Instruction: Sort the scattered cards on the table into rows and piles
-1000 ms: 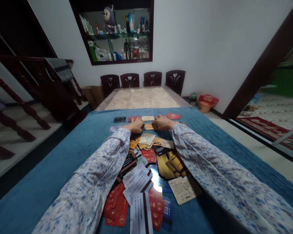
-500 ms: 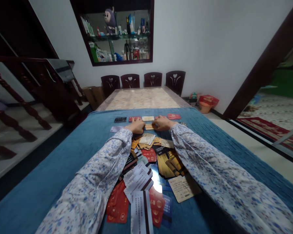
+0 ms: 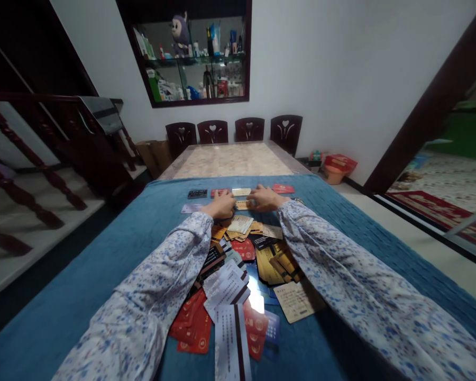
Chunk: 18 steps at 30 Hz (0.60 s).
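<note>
A gold card [image 3: 242,205] lies flat in the second row on the blue cloth. My left hand [image 3: 222,204] has its curled fingers at the card's left end. At the opposite end, the bent fingers of my right hand [image 3: 264,199] touch it. Just beyond is the front row: a black card [image 3: 197,194], a red card [image 3: 219,192] partly behind my left hand, a cream card [image 3: 241,192] and another red card [image 3: 283,188]. Left of my hands lies a pale lilac card [image 3: 191,208]. Closer to me spread overlapping white cards [image 3: 227,286], gold cards [image 3: 272,267] and red cards [image 3: 194,328].
Blue cloth [image 3: 115,254] covers the near part of the table, with bare marble-like tabletop [image 3: 234,159] beyond. Several dark chairs [image 3: 249,129] line the far end. On the left runs a wooden railing [image 3: 35,196]; an orange bin [image 3: 333,173] stands right of the table.
Both hands stay at the gold card, with only slight finger movement. The view has shifted slightly.
</note>
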Each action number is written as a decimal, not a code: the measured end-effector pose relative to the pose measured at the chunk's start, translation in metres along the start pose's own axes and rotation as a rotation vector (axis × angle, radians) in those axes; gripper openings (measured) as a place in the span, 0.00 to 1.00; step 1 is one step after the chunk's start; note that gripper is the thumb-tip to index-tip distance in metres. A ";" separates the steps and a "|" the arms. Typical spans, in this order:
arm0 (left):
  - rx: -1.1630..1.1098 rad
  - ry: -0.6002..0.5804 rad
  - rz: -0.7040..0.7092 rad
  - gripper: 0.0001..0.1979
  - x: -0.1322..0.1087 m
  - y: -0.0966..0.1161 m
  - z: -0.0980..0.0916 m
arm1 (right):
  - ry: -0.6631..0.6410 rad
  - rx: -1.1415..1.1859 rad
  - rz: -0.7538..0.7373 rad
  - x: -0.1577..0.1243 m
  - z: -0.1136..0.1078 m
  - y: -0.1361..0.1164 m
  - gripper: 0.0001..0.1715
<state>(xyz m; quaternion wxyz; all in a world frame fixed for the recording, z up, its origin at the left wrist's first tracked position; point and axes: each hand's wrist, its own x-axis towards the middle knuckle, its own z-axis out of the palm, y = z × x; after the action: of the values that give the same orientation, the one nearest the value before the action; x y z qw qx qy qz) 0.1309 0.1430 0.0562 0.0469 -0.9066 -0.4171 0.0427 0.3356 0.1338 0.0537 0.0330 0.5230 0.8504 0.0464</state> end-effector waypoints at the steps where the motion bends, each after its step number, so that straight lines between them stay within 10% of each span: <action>1: 0.008 0.007 0.002 0.15 -0.003 0.001 -0.001 | 0.005 0.006 -0.008 -0.001 -0.001 0.000 0.22; 18: 0.031 0.023 0.014 0.13 -0.060 0.029 -0.003 | 0.195 0.162 -0.308 -0.014 0.024 -0.015 0.22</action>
<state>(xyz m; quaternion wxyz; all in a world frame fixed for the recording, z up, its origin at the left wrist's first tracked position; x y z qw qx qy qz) 0.1145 0.0783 0.0582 0.0657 -0.9092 -0.4093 0.0393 0.3315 0.1159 0.0280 -0.0849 0.3808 0.9204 0.0228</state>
